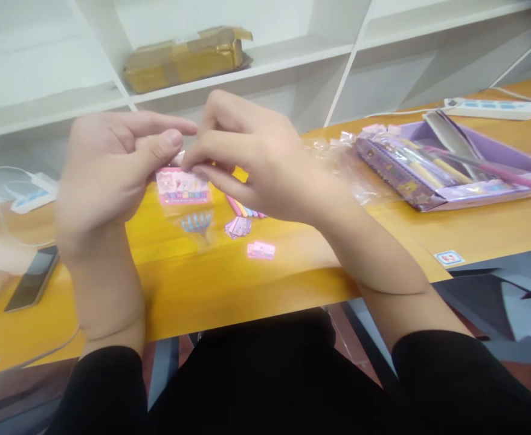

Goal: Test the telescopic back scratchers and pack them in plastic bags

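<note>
The right hand (258, 158) has its fingertips clamped on the top of a clear packet (184, 187) with a pink header, held above the worktop (229, 284); a blue toothed piece (196, 222) shows through its lower part. The left hand (104, 169) meets it from the left, thumb and forefinger near together; whether they grip the packet, I cannot tell. To the right of the packet lie coloured sticks (247, 210), small cards (238, 227) and, nearer, a pink piece (261, 251). A purple box (394, 175) sits far right, a phone (33, 279) left.
</note>
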`<state>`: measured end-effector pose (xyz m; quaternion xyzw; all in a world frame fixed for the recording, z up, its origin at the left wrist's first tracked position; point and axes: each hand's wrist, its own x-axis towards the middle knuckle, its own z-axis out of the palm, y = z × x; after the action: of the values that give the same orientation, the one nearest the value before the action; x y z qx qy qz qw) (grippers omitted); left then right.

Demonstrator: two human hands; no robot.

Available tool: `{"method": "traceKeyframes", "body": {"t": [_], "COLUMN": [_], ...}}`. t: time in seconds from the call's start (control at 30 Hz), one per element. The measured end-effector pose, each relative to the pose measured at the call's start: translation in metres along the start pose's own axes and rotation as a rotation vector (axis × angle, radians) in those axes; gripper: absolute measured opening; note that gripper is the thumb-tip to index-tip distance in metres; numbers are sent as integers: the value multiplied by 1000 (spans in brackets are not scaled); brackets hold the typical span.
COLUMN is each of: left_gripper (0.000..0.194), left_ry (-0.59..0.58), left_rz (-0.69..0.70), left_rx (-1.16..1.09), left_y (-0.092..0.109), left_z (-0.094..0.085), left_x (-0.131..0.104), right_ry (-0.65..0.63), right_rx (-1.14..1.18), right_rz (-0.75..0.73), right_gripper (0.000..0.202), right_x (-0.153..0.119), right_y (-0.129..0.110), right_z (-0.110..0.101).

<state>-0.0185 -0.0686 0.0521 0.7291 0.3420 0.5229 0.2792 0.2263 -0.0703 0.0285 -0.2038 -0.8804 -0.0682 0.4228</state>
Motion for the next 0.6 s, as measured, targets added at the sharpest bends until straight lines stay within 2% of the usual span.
{"method": "traceKeyframes", "body": {"t": [0.1, 0.33, 0.6], "left_gripper": [54, 26, 31], "left_ry": [33, 49, 110], "left_rz": [-4, 67, 116], "left_rx": [27, 101, 101], "left_y": [5, 8, 11], "left_z": [5, 10, 15], "left_x": [-2, -8, -9], "right_ry": [-26, 30, 21], "right_rx": [29, 134, 149], "right_rz": [0, -20, -52], "right_gripper": [29, 27, 30], "right_x": [1, -3, -5], "right_y": [-1, -3, 0], "right_z": [0, 6, 7]}}
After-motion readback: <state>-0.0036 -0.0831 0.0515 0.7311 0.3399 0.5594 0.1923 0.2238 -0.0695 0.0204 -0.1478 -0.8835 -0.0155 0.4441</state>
